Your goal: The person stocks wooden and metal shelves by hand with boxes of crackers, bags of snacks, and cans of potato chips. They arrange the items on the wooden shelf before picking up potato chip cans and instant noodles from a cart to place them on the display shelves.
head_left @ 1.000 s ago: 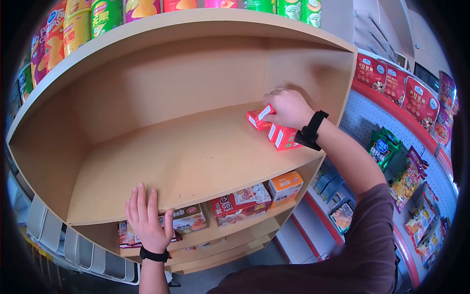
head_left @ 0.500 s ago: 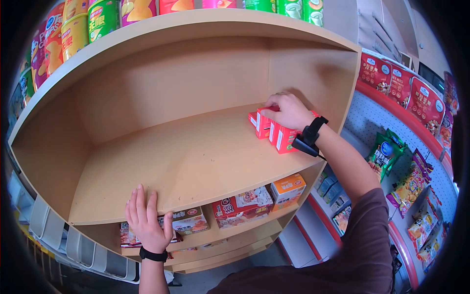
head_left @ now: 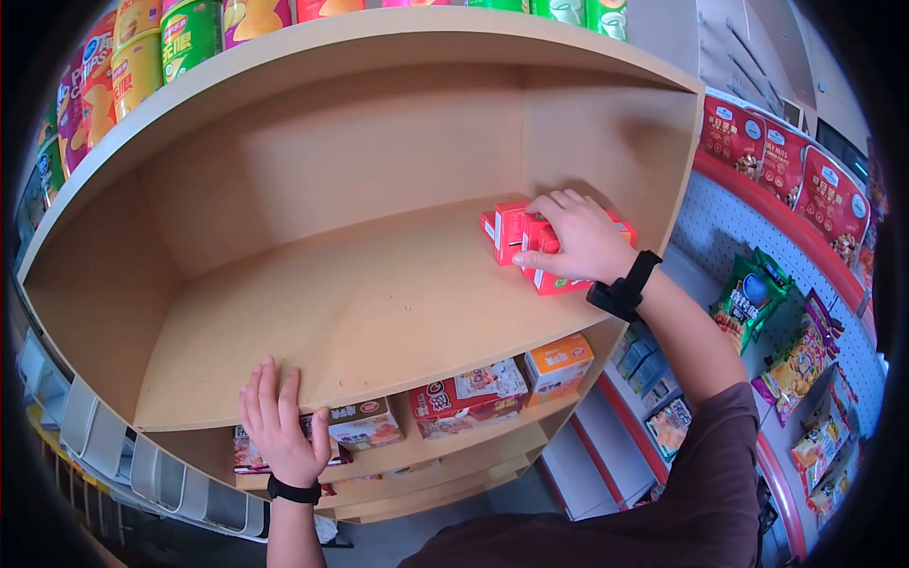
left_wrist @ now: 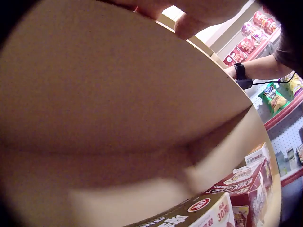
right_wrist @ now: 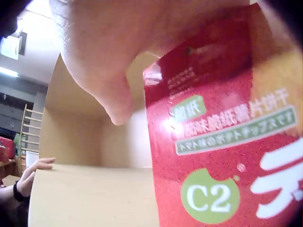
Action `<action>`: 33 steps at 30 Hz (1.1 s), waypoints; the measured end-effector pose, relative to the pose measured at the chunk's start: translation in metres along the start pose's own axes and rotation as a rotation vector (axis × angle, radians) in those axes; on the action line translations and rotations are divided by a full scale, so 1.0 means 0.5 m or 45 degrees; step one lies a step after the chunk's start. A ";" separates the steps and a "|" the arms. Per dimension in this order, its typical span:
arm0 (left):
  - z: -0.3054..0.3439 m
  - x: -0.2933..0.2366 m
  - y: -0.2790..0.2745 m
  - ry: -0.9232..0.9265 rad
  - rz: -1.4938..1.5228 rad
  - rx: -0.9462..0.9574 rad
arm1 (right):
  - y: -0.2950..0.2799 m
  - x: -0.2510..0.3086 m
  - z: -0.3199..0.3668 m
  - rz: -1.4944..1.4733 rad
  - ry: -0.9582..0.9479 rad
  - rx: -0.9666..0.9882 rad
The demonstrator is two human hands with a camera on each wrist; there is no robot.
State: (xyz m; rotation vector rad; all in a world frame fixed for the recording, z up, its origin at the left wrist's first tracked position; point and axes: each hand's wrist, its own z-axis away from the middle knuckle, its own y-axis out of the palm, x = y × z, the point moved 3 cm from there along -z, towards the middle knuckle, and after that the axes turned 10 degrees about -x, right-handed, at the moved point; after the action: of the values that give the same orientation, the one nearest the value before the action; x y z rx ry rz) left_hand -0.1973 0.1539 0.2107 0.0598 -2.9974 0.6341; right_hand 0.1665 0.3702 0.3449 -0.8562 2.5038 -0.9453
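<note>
Small red snack boxes (head_left: pixel 509 227) stand together toward the right end of the wide shelf board (head_left: pixel 312 293). My right hand (head_left: pixel 582 237) grips over the group from above, its thumb at the front left of one box and its fingers across the top. In the right wrist view the nearest red box (right_wrist: pixel 208 142) fills the right side, with "C2" printed in a green circle; the thumb hangs to its left and the fingertips are hidden. My left hand (head_left: pixel 282 421) rests with outstretched fingers on the shelf's front edge.
Below, a lower shelf carries a red box (head_left: pixel 469 398), an orange box (head_left: pixel 559 367) and a brown box (head_left: pixel 360 423). Chip canisters (head_left: pixel 189 43) line the top. To the right, a pegboard rack holds snack bags (head_left: pixel 753 298) and red nut packs (head_left: pixel 831 204).
My right hand set a tilted red box upright at the left of the group, then shifted right and lower over the neighbouring boxes. The left hand has stayed at the shelf edge.
</note>
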 end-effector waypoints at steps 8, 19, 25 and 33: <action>0.002 0.001 0.001 0.007 -0.010 -0.019 | 0.026 -0.014 0.002 0.091 -0.034 -0.081; -0.003 -0.004 0.002 0.000 -0.006 -0.034 | 0.048 0.069 -0.018 0.010 -0.099 -0.166; -0.004 -0.008 0.001 -0.001 -0.018 -0.041 | 0.061 0.282 -0.082 -0.200 -0.200 -0.094; -0.001 -0.001 -0.003 -0.012 0.002 0.005 | 0.174 0.388 -0.229 -0.228 -0.309 -0.275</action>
State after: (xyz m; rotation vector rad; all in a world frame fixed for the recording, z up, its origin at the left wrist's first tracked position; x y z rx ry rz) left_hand -0.1964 0.1527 0.2116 0.0605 -3.0057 0.6420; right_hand -0.0743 0.3542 0.3512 -1.2018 2.3751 -0.5856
